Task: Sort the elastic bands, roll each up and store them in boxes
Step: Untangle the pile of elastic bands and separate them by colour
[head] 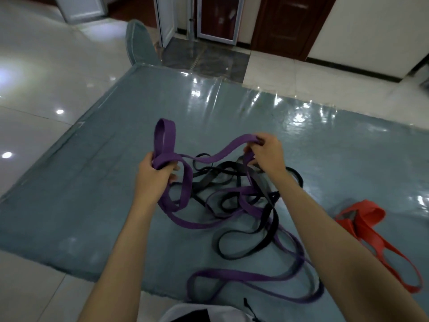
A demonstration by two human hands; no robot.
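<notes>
A tangle of purple bands (243, 205) and black bands (262, 228) lies in the middle of a grey-blue mat (81, 194). My left hand (151, 177) grips a bunch of one purple band (218, 154), and a loop of it stands up above my fist. My right hand (267, 154) pinches the same purple band further along, lifted above the pile. The strip sags between my hands. A red band (362, 226) lies apart on the mat at the right. No boxes are in view.
The mat lies on a glossy white tiled floor (46, 77), covered in part by shiny clear plastic (301, 112). Dark wooden doors (290, 24) and white-framed glass doors (218, 19) stand at the back. A rolled mat end (139, 43) sticks out behind.
</notes>
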